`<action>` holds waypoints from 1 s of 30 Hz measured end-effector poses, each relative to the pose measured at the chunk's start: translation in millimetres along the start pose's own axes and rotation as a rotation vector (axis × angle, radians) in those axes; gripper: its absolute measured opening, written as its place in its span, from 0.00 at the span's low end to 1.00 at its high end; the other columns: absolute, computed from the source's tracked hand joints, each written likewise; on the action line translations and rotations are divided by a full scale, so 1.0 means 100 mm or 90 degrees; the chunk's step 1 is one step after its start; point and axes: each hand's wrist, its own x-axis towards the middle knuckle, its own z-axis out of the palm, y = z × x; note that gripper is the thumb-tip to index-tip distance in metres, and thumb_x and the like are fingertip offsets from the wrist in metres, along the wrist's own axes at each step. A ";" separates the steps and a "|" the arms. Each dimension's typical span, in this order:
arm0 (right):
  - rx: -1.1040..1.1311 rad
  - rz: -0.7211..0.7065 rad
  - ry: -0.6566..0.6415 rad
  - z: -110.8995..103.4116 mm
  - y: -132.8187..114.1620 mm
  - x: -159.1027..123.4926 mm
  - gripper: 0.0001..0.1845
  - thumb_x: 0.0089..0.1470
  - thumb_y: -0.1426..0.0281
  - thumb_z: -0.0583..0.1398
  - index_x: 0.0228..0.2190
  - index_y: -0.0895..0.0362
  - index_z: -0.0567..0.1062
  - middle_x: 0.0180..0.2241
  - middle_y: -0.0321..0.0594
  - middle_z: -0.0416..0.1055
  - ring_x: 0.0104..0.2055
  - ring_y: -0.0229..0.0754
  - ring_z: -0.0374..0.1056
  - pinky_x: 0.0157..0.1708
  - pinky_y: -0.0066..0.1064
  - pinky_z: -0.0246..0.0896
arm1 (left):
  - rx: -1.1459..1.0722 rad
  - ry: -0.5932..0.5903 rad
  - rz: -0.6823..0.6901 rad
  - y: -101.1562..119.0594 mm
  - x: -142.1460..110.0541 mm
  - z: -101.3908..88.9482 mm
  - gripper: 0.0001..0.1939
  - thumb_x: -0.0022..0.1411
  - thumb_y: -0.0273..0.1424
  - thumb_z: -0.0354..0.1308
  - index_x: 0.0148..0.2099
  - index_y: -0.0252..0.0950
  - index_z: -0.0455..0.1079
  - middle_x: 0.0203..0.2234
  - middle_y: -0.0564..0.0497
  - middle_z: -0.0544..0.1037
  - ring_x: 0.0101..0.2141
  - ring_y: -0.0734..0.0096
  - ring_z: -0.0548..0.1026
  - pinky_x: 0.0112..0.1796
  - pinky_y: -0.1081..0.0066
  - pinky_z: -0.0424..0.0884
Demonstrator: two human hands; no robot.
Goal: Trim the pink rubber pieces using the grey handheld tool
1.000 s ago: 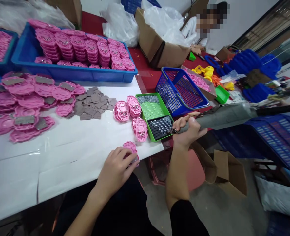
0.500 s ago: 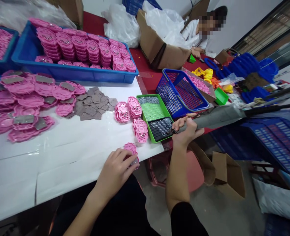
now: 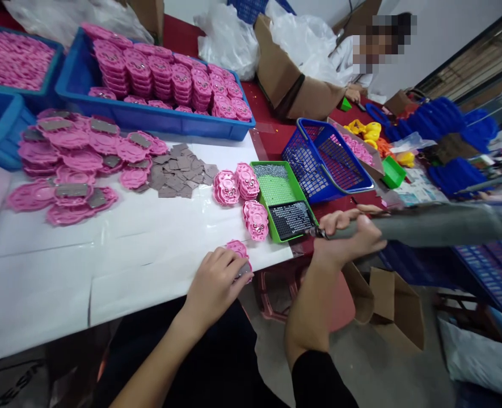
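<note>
Left hand (image 3: 216, 286) closed flat over pink part (image 3: 239, 251), pinned at table edge as before | right hand (image 3: 347, 237) wrapped around grey driver (image 3: 425, 225), tip now left the green screw tray (image 3: 283, 207) at 11 o'clock | screw likely picked, fastening next.

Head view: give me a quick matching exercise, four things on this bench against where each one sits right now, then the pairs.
Things:
1. pink piece
2. grey tool
3. green tray
4. grey squares

Places:
A. gripped in the right hand, tip at the tray's near corner
B. loose heap between the spread pink parts and the small pink stacks
C. under the left hand at the table's near edge
D. beside the blue basket, holding small screws

Pairs: 1-C, 2-A, 3-D, 4-B
</note>
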 end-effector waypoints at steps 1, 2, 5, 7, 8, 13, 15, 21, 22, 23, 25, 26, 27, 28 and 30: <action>0.019 -0.004 -0.032 0.00 -0.07 -0.09 0.06 0.45 0.65 0.57 0.29 0.52 0.70 0.13 0.21 0.55 0.10 0.31 0.48 0.11 0.26 0.49 | -0.003 0.001 -0.003 0.00 0.00 0.01 0.11 0.66 0.31 0.65 0.50 0.36 0.72 0.39 0.48 0.78 0.41 0.57 0.71 0.40 0.59 0.70; 0.044 -0.007 -0.069 0.01 -0.14 -0.19 0.06 0.45 0.66 0.57 0.29 0.52 0.70 0.13 0.21 0.55 0.09 0.31 0.47 0.10 0.26 0.49 | -0.009 0.003 -0.009 0.00 0.00 0.01 0.12 0.66 0.32 0.66 0.50 0.36 0.72 0.39 0.47 0.79 0.41 0.57 0.72 0.40 0.60 0.70; 0.109 0.022 -0.235 0.04 -0.24 -0.55 0.09 0.48 0.69 0.57 0.34 0.52 0.73 0.14 0.23 0.59 0.10 0.32 0.50 0.11 0.26 0.54 | -0.031 0.016 -0.039 0.00 0.01 0.02 0.16 0.64 0.32 0.68 0.51 0.36 0.70 0.41 0.47 0.79 0.42 0.56 0.74 0.41 0.60 0.70; 0.124 0.074 -0.312 0.06 -0.22 -0.76 0.09 0.52 0.70 0.57 0.36 0.52 0.74 0.15 0.23 0.60 0.11 0.32 0.53 0.12 0.26 0.56 | -0.040 0.027 -0.059 0.00 0.01 0.02 0.19 0.64 0.33 0.69 0.53 0.36 0.69 0.41 0.46 0.79 0.43 0.56 0.75 0.41 0.61 0.70; 0.131 0.097 -0.332 0.07 -0.20 -0.83 0.08 0.53 0.70 0.58 0.37 0.52 0.74 0.15 0.23 0.60 0.11 0.32 0.53 0.13 0.25 0.56 | -0.042 0.029 -0.065 0.01 0.01 0.02 0.19 0.64 0.33 0.69 0.54 0.37 0.69 0.41 0.46 0.79 0.43 0.56 0.75 0.41 0.61 0.70; 0.142 0.141 -0.331 0.11 -0.07 -0.92 0.07 0.54 0.70 0.59 0.37 0.51 0.73 0.16 0.22 0.58 0.12 0.30 0.52 0.14 0.24 0.57 | -0.049 -0.009 -0.067 0.03 0.04 -0.01 0.13 0.64 0.33 0.69 0.47 0.38 0.71 0.40 0.49 0.80 0.41 0.57 0.75 0.40 0.61 0.69; 0.135 0.139 -0.325 0.13 -0.05 -0.90 0.07 0.53 0.70 0.58 0.36 0.51 0.73 0.15 0.22 0.58 0.12 0.31 0.51 0.14 0.24 0.57 | -0.046 -0.024 -0.061 0.04 0.05 -0.01 0.10 0.64 0.33 0.68 0.42 0.38 0.71 0.38 0.50 0.80 0.41 0.58 0.75 0.40 0.61 0.69; 0.089 0.152 -0.302 0.15 -0.07 -0.92 0.06 0.51 0.67 0.59 0.34 0.50 0.71 0.14 0.21 0.57 0.11 0.31 0.50 0.12 0.24 0.55 | -0.026 0.002 -0.075 0.04 0.05 0.00 0.18 0.64 0.33 0.68 0.53 0.37 0.69 0.42 0.46 0.80 0.42 0.57 0.76 0.41 0.61 0.70; 0.084 0.159 -0.306 0.15 -0.08 -0.93 0.06 0.51 0.66 0.60 0.34 0.50 0.71 0.14 0.21 0.57 0.11 0.31 0.50 0.12 0.24 0.55 | -0.024 0.004 -0.074 0.04 0.04 0.01 0.18 0.64 0.33 0.68 0.53 0.37 0.69 0.42 0.46 0.80 0.42 0.57 0.76 0.40 0.61 0.69; 0.079 0.163 -0.310 0.16 -0.08 -0.93 0.06 0.51 0.65 0.60 0.34 0.50 0.70 0.14 0.21 0.57 0.11 0.31 0.49 0.12 0.24 0.54 | -0.022 0.005 -0.073 0.04 0.04 0.01 0.17 0.65 0.33 0.67 0.53 0.37 0.69 0.42 0.46 0.80 0.42 0.56 0.76 0.40 0.61 0.69; 0.074 0.161 -0.319 0.17 -0.08 -0.94 0.07 0.51 0.64 0.61 0.34 0.50 0.69 0.14 0.21 0.57 0.10 0.31 0.49 0.12 0.24 0.54 | -0.020 0.002 -0.072 0.04 0.04 0.01 0.16 0.64 0.33 0.68 0.52 0.37 0.70 0.41 0.47 0.80 0.42 0.56 0.76 0.39 0.62 0.69; 0.076 0.157 -0.322 0.17 -0.08 -0.95 0.07 0.51 0.64 0.61 0.34 0.50 0.69 0.14 0.21 0.57 0.10 0.31 0.49 0.12 0.24 0.54 | -0.019 -0.001 -0.070 0.04 0.05 0.01 0.16 0.64 0.33 0.68 0.51 0.37 0.70 0.41 0.47 0.80 0.42 0.57 0.75 0.39 0.62 0.69; 0.080 0.152 -0.323 0.18 -0.08 -0.95 0.07 0.52 0.65 0.61 0.34 0.50 0.70 0.14 0.21 0.57 0.10 0.31 0.49 0.12 0.24 0.53 | -0.017 -0.004 -0.069 0.04 0.05 0.01 0.15 0.63 0.33 0.69 0.50 0.37 0.70 0.40 0.47 0.80 0.41 0.57 0.75 0.39 0.62 0.68; 0.085 0.149 -0.324 0.19 -0.07 -0.94 0.06 0.52 0.66 0.61 0.34 0.50 0.70 0.14 0.21 0.57 0.10 0.31 0.49 0.12 0.24 0.53 | -0.016 -0.007 -0.068 0.03 0.05 0.01 0.15 0.63 0.33 0.69 0.49 0.37 0.70 0.40 0.48 0.80 0.41 0.57 0.75 0.39 0.61 0.68; 0.095 0.145 -0.330 0.19 -0.06 -0.93 0.06 0.52 0.66 0.61 0.35 0.51 0.71 0.14 0.21 0.58 0.10 0.31 0.49 0.12 0.24 0.53 | -0.012 -0.010 -0.064 0.03 0.05 0.02 0.16 0.63 0.33 0.69 0.50 0.37 0.70 0.40 0.48 0.80 0.42 0.56 0.75 0.40 0.60 0.68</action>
